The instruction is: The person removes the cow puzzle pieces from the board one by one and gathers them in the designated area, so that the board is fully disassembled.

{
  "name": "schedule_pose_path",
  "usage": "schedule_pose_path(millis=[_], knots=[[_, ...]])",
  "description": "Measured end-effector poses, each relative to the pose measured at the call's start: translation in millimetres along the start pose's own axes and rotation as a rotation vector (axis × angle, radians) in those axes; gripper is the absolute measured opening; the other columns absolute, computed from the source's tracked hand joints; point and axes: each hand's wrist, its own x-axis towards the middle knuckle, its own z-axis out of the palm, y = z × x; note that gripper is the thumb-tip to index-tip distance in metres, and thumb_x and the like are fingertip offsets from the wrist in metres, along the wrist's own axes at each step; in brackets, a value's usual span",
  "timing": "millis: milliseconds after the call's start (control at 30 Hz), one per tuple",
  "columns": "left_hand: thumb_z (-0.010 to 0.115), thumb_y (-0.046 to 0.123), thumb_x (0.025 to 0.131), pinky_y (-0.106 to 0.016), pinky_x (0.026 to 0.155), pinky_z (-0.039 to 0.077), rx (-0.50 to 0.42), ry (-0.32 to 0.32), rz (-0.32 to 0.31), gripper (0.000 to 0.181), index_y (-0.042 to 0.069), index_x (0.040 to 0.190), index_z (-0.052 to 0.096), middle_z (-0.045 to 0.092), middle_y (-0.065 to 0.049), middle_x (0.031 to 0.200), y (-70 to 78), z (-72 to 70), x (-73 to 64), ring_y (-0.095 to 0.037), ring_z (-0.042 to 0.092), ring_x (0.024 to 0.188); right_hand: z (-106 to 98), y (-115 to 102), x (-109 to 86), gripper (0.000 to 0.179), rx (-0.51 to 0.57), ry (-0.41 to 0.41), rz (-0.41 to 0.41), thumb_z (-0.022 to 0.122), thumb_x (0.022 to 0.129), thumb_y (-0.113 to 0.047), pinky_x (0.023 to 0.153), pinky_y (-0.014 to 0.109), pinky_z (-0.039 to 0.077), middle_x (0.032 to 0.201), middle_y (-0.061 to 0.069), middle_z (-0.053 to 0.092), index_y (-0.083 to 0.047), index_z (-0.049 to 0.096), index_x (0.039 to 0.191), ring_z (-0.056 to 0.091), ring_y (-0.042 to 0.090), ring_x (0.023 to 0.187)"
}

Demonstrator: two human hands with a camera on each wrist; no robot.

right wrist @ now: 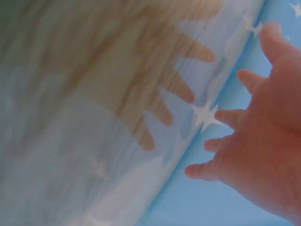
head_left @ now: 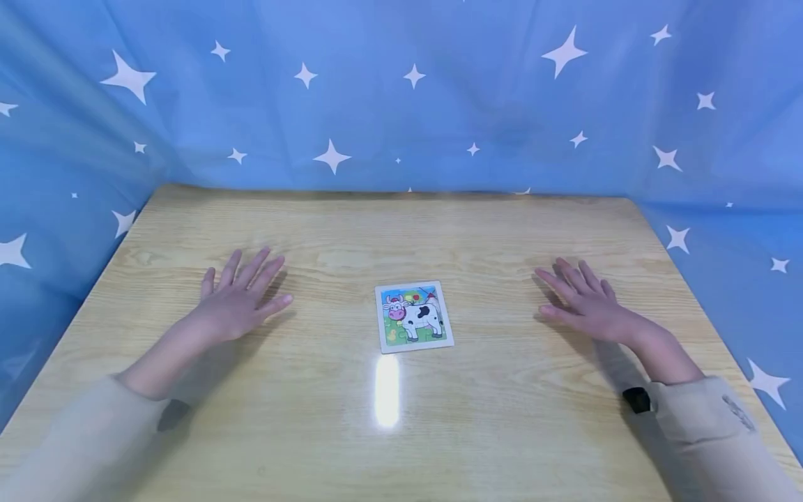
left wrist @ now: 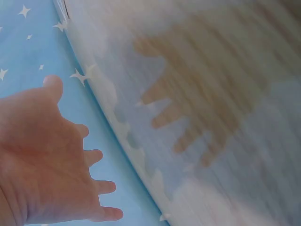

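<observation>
A small square jigsaw puzzle point(head_left: 415, 317) with a white border lies flat on the wooden table, showing a black-and-white cow on a green and blue background. To its left, my left hand point(head_left: 235, 307) is held over the tabletop, fingers spread and palm down, holding nothing. On the other side of the puzzle, my right hand point(head_left: 586, 303) is likewise spread and holds nothing. Each wrist view shows the bare palm of the left hand point(left wrist: 47, 160) and of the right hand point(right wrist: 263, 136), with the fingers apart.
The light wood table point(head_left: 301, 432) reflects a bright strip of light just in front of the puzzle. A blue curtain point(head_left: 376, 111) with white stars hangs behind the table and along both sides.
</observation>
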Motion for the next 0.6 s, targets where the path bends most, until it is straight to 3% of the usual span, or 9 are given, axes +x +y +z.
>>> schedule_pose_path(millis=[233, 600], knots=[[0.044, 0.067, 0.113, -0.085, 0.119, -0.010, -0.002, 0.012, 0.031, 0.088, 0.013, 0.177, 0.017, -0.001, -0.017, 0.184, 18.2, 1.5, 0.0, -0.058, -0.013, 0.163, -0.6, -19.3, 3.9, 0.084, 0.015, -0.066, 0.015, 0.061, 0.112, -0.050, 0.112, 0.092, -0.004, 0.177, 0.037, -0.002, -0.008, 0.023, 0.174, -0.017, 0.067, 0.158], [0.052, 0.055, 0.114, -0.084, 0.122, -0.001, 0.004, 0.006, 0.078, 0.082, 0.011, 0.176, 0.023, 0.002, -0.018, 0.184, 46.6, 3.5, 1.5, -0.056, -0.010, 0.164, 6.0, -30.9, 12.8, 0.079, 0.037, -0.071, -0.066, 0.064, 0.112, -0.046, 0.115, 0.090, -0.005, 0.178, 0.036, 0.001, -0.009, 0.029, 0.172, -0.017, 0.065, 0.159]])
